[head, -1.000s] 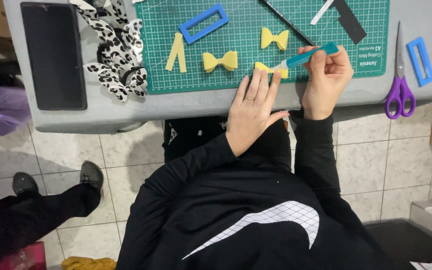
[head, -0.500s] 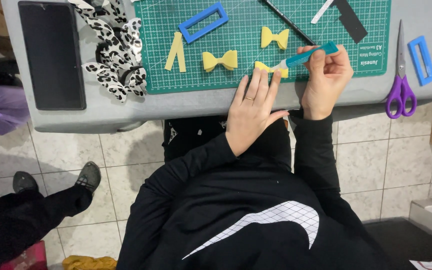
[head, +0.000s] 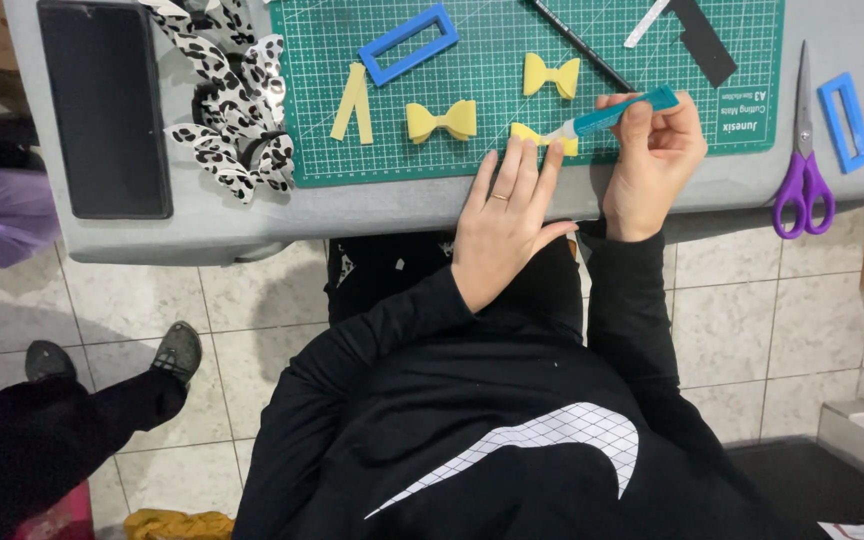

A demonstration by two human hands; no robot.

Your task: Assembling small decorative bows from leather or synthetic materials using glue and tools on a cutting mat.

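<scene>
Glue tube (head: 620,111): slim, teal body, pale nozzle, pinched in the right hand (head: 652,160), tip down on a yellow foam piece (head: 542,139) at the near edge of the green cutting mat (head: 332,140). Left hand (head: 507,215): flat, fingers together, pressing that piece; holds nothing. Finished yellow bows: two (head: 442,120) (head: 551,75). Yellow strips (head: 354,104): two, joined in a V. Blue rectangular frames: two (head: 409,43) (head: 844,120). Purple-handled scissors (head: 802,160): one. Spotted ribbon bows (head: 232,110): a cluster, count unclear. Black tablet (head: 104,105): one.
</scene>
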